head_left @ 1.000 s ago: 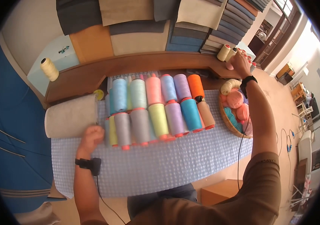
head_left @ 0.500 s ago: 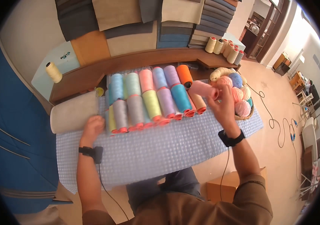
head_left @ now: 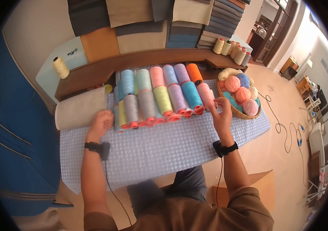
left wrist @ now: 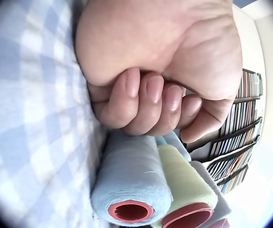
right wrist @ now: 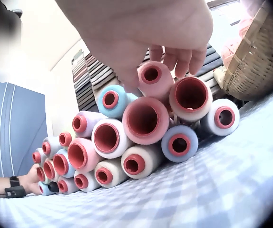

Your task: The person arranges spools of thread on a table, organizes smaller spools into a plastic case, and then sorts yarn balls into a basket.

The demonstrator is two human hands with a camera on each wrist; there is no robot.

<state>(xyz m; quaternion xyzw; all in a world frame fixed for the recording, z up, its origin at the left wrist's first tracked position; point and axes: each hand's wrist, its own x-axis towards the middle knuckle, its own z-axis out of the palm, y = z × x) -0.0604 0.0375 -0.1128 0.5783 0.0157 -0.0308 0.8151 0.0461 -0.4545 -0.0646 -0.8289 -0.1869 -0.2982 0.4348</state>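
- Right hand (head_left: 223,117) has thumb and fingers closed round a pink cone (head_left: 205,93), top of the pile, toward the table's right edge.
- Left hand (head_left: 101,121) is just a fist, nothing in it, down by the pile's left end.
- Other thread cones (head_left: 162,101) are stacked along the middle of the checked cloth (head_left: 160,150).
- Basket (right wrist: 254,61) of yarn balls (head_left: 243,94) sits at the right edge, pale fabric roll (head_left: 81,109) at the left.

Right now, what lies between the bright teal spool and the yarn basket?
In the head view: the pink spool, touched by the right grip, and some checked cloth.
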